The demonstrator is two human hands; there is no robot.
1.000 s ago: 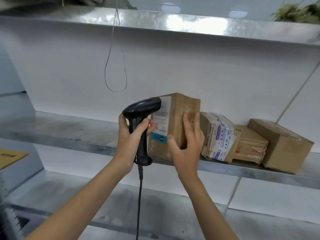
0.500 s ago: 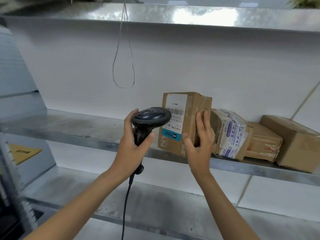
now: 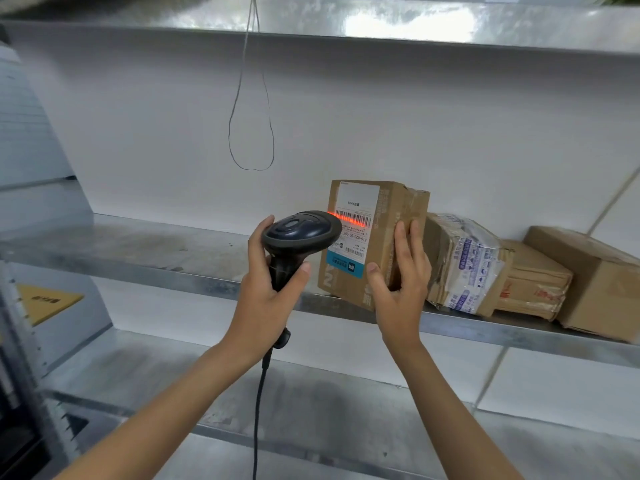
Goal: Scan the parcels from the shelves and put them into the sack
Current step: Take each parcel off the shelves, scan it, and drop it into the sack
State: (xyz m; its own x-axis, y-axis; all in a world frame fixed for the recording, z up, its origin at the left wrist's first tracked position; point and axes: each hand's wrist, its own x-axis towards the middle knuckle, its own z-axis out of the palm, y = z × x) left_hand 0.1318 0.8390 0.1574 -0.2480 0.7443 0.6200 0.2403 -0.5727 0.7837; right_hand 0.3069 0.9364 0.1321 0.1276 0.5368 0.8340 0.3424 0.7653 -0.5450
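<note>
Head view: a box [image 3: 375, 237] stands upright at the front edge of a steel shelf [image 3: 138, 251], its lower corner overhanging the lip, with bare shelf stretching away to its left and three more parcels crowded just beside it on the right: a taped parcel [image 3: 464, 265], a flat carton [image 3: 533, 278] and a large carton [image 3: 599, 282]. A wire loop [image 3: 251, 133] hangs from the shelf above, well clear of the box. The box's white label [image 3: 353, 230] shows barcodes, digits that look like "516-K20-00-087" and a blue strip; its smaller print is too small to read. A red scan line crosses the top barcode. The left hand [image 3: 268, 289] grips the handle of a black scanner [image 3: 301, 233], head aimed at the label, cable trailing down. The right hand [image 3: 401, 282] holds the box's right side, thumb on the front face, fingers up the side.
</note>
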